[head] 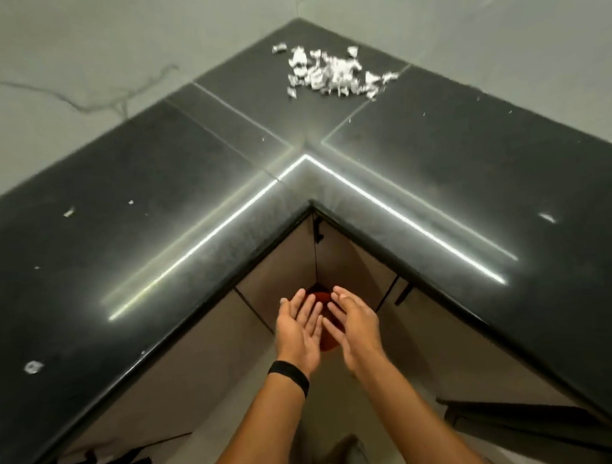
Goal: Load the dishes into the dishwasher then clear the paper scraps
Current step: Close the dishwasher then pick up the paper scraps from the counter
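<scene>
Both hands hang low in front of the corner cupboard doors, palms turned toward each other. The grip of the left hand is wide, fingers straight and holding nothing, and the right hand is the same. Between and under them shows a red container (probably a bin, though the hands hide most of it).

The paper scraps lie heaped at the far back corner of the black desk, well apart from the hands. Stray bits sit out on both wings of the desk, one more on the right. No dishes or dishwasher can be made out.

The likely trouble is in the carry. The heap is loose and finely torn, so a hurried scoop could scatter it, and pieces could slip out between the fingers on the way over the desk edge and land on the floor beside the container. The lone bits are small and easily missed.
</scene>
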Tool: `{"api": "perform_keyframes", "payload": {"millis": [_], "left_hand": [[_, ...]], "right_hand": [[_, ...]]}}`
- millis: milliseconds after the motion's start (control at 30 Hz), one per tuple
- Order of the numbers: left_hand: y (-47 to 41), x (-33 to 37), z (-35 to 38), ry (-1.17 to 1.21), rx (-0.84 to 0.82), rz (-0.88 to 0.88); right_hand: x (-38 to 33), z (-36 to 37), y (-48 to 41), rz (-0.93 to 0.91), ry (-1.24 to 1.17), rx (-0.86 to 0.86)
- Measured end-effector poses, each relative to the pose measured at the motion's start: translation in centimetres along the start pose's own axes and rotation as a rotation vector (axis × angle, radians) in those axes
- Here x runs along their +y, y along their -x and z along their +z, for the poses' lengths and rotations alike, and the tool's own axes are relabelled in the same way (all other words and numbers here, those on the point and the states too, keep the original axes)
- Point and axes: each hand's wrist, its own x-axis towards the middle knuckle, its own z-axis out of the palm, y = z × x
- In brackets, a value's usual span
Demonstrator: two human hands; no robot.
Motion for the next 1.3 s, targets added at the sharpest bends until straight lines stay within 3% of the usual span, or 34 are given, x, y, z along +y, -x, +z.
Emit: {"api": "perform_keyframes", "payload": {"millis": [167,433,733,1067,1300], "left_hand": [[3.6,2.2,2.9,0.023,-0.093,0.097],[3.3,6.5,7.0,-0.003,-0.199,0.217],[-5.3,13.1,13.1,0.028,-0.23,0.218],[-16.2,23.8,18.4,-0.038,-0.237,0.139],[-21.1,27.0,21.2,-0.043,-0.247,0.091]], "right_hand": [[-3.6,0.8,3.8,-0.134,0.013,-0.138],[-8.0,3.1,3.0,-0.318,0.084,-0.257],[-13.2,9.6,-3.3,-0.449,0.171,-0.311],[-18.0,20.6,-13.9,-0.52,0.329,-0.24],[-21.5,23.8,-19.6,-0.579,0.398,-0.235]]}}
